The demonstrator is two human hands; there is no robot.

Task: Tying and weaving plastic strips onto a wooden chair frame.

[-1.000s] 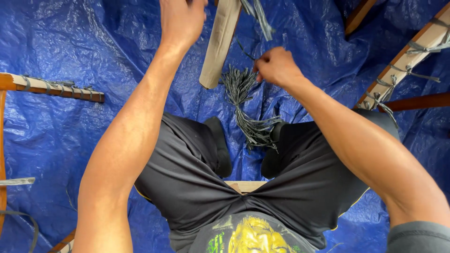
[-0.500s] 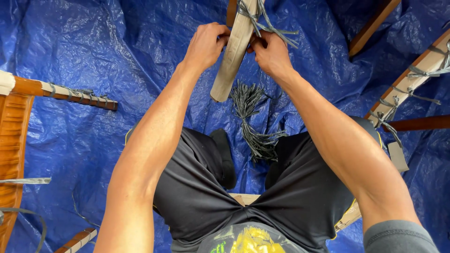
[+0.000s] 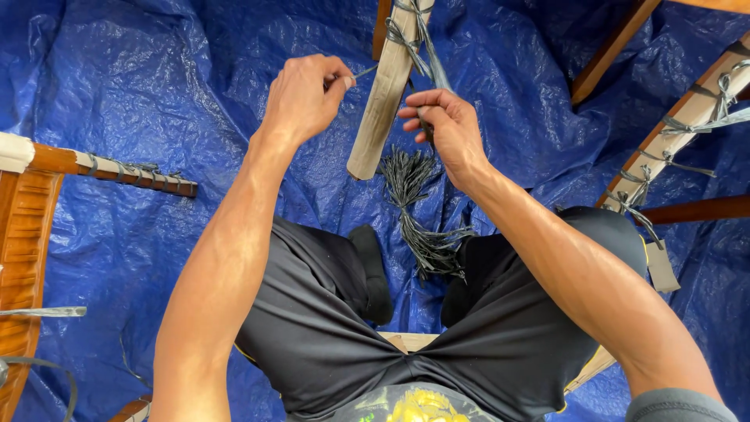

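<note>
Head view, looking down past my knees: my left hand is pinched shut on the end of a thin grey strand, thumb against forefinger, and that strand runs rightward to the pale wooden slat standing between my two hands. My right hand is curled closed around another run of the same grey cord just right of the slat, where it drops from the lashing wrapped around the slat near the top edge of the view. The slat's long axis runs from the top of the picture down toward me, tilted slightly left at its lower end, which hangs free above the blue tarp. So the slat lies to the right of my left fingers and to the left of my right fingers, and the right hand sits closer to it, nearly touching. Below the right hand a dark bundle of loose strands hangs and fans out between my legs onto the tarp. Toward the right edge of the tarp another wooden rail carries similar cord ties; near the left edge lies a brown carved wooden piece.
</note>
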